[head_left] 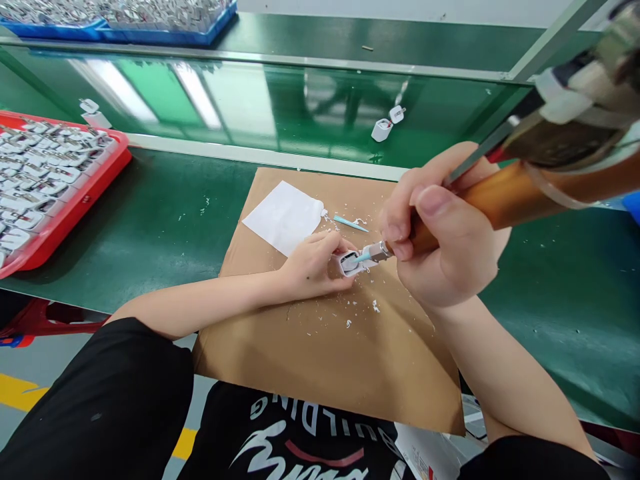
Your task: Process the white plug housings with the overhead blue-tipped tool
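My left hand (320,265) is closed around a small white plastic charger housing (349,264), holding it low over a cardboard sheet (290,347). The housing's open end faces right. In my right hand (445,227) is a thick powered hand tool (520,193) with an orange-brown body and a metal collar. Its pale blue tip (364,256) reaches into or against the opening of the housing; the exact contact is too small to tell. Behind my left hand lie a white paper square (283,213) and a loose pale blue pointed piece (350,223).
White shavings (375,306) are scattered over the cardboard. A red tray (115,157) of white charger parts stands at left, blue trays (220,23) of similar parts on the back shelf. White charger pieces (383,129) lie beyond the cardboard, others (96,119) further left.
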`<control>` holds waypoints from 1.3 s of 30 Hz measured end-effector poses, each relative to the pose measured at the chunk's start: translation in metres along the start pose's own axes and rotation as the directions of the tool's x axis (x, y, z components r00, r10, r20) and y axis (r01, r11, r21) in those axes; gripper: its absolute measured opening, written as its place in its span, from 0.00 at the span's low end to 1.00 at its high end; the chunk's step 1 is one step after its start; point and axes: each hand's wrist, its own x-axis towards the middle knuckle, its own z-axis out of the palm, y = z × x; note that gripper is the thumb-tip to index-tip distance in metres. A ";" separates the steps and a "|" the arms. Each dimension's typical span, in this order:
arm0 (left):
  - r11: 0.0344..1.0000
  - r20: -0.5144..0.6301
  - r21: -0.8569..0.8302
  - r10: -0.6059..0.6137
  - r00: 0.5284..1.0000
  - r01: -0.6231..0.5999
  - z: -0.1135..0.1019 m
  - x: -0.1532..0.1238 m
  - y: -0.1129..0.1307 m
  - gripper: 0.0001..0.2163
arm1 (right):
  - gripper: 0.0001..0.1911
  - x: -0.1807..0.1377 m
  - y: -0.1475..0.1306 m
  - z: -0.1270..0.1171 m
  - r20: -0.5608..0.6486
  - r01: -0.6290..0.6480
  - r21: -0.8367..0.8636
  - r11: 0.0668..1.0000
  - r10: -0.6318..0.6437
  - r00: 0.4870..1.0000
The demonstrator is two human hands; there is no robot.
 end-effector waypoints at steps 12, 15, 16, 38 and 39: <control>0.930 -0.042 -0.286 -0.254 0.966 0.232 -0.002 0.009 -0.012 0.11 | 0.13 -0.002 0.003 0.001 0.028 0.022 0.017 1.000 -0.023 0.999; 0.925 -0.067 -0.306 -0.259 0.964 0.227 -0.003 0.010 -0.014 0.13 | 0.13 -0.002 0.002 0.002 0.020 0.020 0.044 0.999 -0.021 1.000; 0.919 -0.063 -0.322 -0.261 0.963 0.228 -0.003 0.010 -0.014 0.13 | 0.13 -0.002 0.002 0.003 0.010 0.022 0.050 0.999 -0.022 1.000; 0.938 0.069 -0.329 -0.093 0.993 0.110 -0.001 0.006 -0.009 0.08 | 0.16 0.000 0.002 0.003 -0.041 0.024 -0.036 0.999 -0.026 0.999; 0.944 0.079 -0.312 -0.085 0.993 0.106 -0.002 0.005 -0.008 0.09 | 0.15 0.000 0.002 0.003 -0.039 0.030 -0.029 0.999 -0.031 0.999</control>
